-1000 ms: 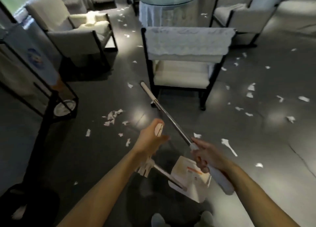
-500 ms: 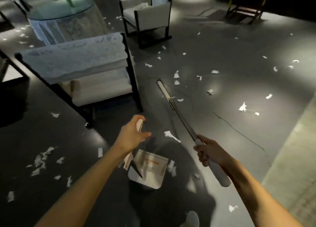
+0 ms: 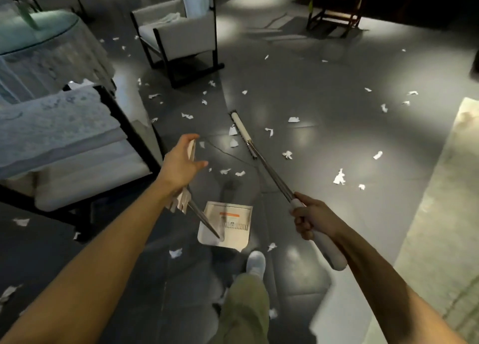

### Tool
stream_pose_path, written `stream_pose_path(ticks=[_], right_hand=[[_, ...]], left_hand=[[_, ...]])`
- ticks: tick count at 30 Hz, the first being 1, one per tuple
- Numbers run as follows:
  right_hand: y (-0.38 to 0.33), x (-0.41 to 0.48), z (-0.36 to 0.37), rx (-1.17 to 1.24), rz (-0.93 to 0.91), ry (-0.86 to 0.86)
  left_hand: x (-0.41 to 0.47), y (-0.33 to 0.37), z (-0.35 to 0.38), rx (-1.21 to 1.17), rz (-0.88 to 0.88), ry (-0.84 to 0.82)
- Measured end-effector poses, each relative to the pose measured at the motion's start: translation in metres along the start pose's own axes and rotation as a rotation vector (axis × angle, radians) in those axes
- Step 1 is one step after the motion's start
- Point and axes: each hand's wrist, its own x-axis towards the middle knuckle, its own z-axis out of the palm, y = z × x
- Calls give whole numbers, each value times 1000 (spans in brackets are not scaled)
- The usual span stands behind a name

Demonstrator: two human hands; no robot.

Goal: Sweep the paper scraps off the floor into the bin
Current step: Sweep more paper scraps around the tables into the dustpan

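Note:
My right hand [image 3: 313, 218] grips the white handle of a long broom [image 3: 269, 170]; its white head [image 3: 242, 133] rests on the dark floor ahead. My left hand [image 3: 181, 166] holds the top of a dustpan handle, thumb and fingers partly spread around it. The white dustpan [image 3: 228, 225] hangs low near the floor between my arms. Several white paper scraps [image 3: 339, 177] lie scattered over the floor, some close beside the broom head [image 3: 233, 143]. No bin is in view.
A white armchair with a black frame [image 3: 77, 146] stands at left, another armchair [image 3: 178, 40] farther back. A draped round table [image 3: 41, 48] is at upper left, a wooden chair [image 3: 337, 9] at upper right. A pale rug [image 3: 445, 214] borders the right. My leg and shoe [image 3: 255, 263] step forward.
The view has swung right, so the armchair moved to the left. The broom head now lies farther out among scraps, and the dustpan hangs nearer the floor centre. My foot stepped forward.

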Motion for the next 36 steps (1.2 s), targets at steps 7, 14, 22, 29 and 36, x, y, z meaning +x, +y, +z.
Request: stream_pose_path(ticks=[7, 14, 22, 29, 36], right_hand=[[-114, 159, -51, 46, 2, 5], [-245, 292, -111, 71, 6, 8], [-388, 497, -207, 133, -22, 23], [-557, 660, -280, 112, -51, 7], [-699, 842, -313, 80, -54, -43]], left_hand=[[189, 14, 67, -24, -42, -47], [381, 75, 122, -65, -47, -99], [635, 135, 200, -23, -3, -112], [852, 189, 232, -79, -42, -14], [1080, 221, 257, -90, 7, 22]])
